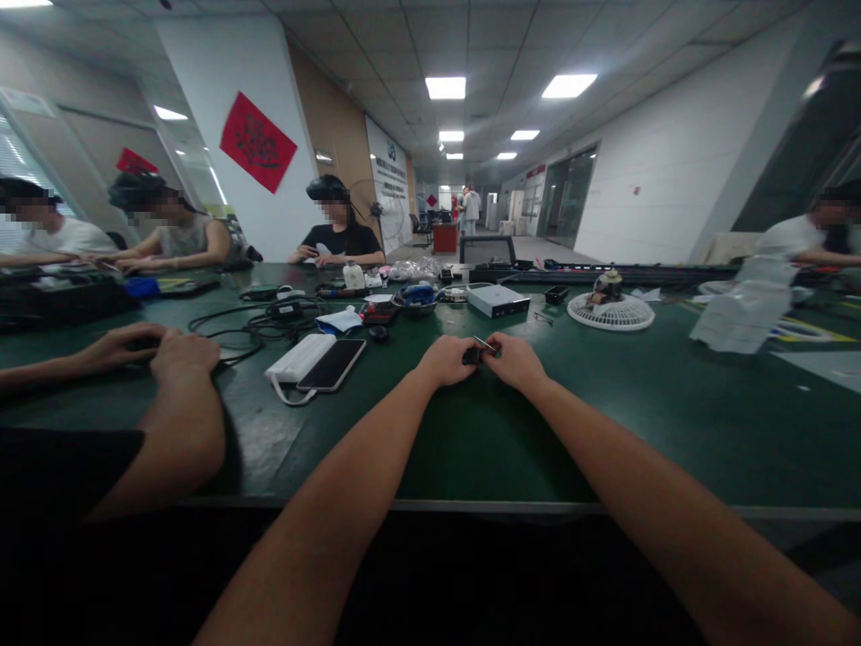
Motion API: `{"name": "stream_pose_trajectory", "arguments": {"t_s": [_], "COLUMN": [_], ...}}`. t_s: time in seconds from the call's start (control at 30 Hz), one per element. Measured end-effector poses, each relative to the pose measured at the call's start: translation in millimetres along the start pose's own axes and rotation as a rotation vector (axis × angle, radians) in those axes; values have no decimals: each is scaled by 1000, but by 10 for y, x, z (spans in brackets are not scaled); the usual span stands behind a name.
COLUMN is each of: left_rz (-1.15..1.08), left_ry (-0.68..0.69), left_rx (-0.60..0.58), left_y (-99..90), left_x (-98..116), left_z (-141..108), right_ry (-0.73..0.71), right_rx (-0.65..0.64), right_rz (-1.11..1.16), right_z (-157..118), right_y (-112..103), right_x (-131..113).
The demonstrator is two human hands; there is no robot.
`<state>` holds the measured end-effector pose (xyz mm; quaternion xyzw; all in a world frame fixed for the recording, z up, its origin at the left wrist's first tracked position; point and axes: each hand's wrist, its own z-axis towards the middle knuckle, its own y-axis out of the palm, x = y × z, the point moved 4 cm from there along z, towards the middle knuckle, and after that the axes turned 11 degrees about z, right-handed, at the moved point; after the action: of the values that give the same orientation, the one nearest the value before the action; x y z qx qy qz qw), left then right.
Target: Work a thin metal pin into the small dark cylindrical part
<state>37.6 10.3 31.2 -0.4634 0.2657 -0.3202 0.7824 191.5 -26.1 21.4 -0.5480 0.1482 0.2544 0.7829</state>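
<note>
The left hand, I see, grips a dark part, the right hand a rod, with a phone to their left.

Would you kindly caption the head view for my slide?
Left hand holds a small dark object, right hand a thin piece, at a green table.

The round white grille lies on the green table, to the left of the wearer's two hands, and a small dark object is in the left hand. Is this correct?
Not fully: the side is wrong. The head view shows the grille on the green table, to the right of the left hand and right hand. The small dark object is in the left hand.
</note>
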Motion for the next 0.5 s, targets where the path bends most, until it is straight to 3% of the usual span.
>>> {"name": "stream_pose_trajectory", "arguments": {"t_s": [0.5], "left_rz": [-15], "left_ry": [-31], "left_rx": [-24], "left_y": [-9], "left_x": [-6], "left_z": [-3], "right_ry": [-53], "right_rx": [-36], "right_rz": [21], "right_z": [-4], "right_y": [28], "right_x": [6]}}
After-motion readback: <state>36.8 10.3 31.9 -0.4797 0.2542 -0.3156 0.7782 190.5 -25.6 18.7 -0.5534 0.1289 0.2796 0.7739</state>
